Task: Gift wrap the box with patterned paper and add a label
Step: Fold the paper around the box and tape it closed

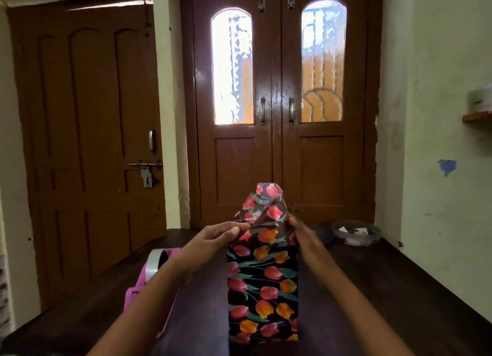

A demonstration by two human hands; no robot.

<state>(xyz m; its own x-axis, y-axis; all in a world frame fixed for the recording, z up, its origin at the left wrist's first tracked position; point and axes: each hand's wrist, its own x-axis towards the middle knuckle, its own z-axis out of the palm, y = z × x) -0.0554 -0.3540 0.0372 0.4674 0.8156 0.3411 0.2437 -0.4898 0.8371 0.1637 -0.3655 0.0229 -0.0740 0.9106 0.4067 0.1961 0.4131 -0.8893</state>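
Here, the box (262, 310), already sheathed in tulip paper (266, 251), was seen lying lengthwise at mid-bench (386, 289), its far end unsealed and a tapered flap (267, 203) raised upright. The paper's left fold was pinched between thumb and fingers of the left hand (213, 238). The right hand (303, 233), blurred, was laid with seemingly straight fingers against the right fold. The paper was judged thin, glossy, slippery and easily creased; the box, light yet stiff. Hold was best taken at the folded edges, pressed against the box end. Tape (155, 262) on a pink holder (135, 289) was set left, a bowl (355, 231) beyond at right; neither was judged an obstruction.
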